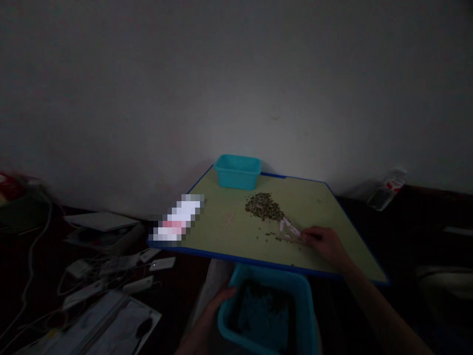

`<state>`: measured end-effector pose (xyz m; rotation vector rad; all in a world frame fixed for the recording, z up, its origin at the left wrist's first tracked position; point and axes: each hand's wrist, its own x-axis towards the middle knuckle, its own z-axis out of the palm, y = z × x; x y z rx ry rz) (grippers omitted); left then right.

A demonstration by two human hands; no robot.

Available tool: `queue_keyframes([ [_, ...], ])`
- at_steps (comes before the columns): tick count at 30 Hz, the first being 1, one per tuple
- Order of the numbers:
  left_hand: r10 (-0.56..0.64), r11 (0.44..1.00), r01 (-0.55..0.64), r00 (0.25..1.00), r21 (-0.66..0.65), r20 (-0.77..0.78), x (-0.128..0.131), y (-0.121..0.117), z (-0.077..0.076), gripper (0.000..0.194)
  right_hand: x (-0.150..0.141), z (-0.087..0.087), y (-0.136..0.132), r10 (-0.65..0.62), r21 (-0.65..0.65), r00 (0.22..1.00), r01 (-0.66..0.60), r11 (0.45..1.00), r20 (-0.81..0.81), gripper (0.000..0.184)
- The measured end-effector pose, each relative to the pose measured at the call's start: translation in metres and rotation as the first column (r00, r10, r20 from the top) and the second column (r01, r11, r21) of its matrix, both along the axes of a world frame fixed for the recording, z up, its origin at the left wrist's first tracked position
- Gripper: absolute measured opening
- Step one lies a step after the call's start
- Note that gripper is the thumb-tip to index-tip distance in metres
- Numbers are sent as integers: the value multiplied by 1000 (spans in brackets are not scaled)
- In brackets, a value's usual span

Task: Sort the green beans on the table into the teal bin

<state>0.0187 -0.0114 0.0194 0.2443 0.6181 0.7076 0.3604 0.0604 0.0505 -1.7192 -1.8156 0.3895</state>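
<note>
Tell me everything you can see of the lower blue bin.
The lower blue bin is an open, roughly rectangular tub with rounded corners and a raised rim, plastic by its look. Its opening faces up, just below the near edge of the board. Dark bits lie scattered inside, too dim to identify. The left hand touches its left rim; what supports it underneath is hidden.

Tub (273, 274) at the left fingers (224, 294) looks like smooth plastic, piece (290, 230) in the right fingers (313, 231) kinda clear, plasticky, board (325, 207) underneath them pretty matt.
</note>
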Motion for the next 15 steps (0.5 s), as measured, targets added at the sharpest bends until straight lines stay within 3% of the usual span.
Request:
queue_keyframes([
  [7,-28,999,28,999,18,35,5,-1,-20,61,-2,0,-14,7,31,1000,-7,1000,-9,28],
  [12,-23,998,21,999,58,40,6,-4,-24,58,13,0,-44,-189,110,981,192,975,-38,27],
  [15,-88,996,87,996,33,29,7,-4,-23,59,18,-3,-63,-280,139,960,278,950,-8,26],
])
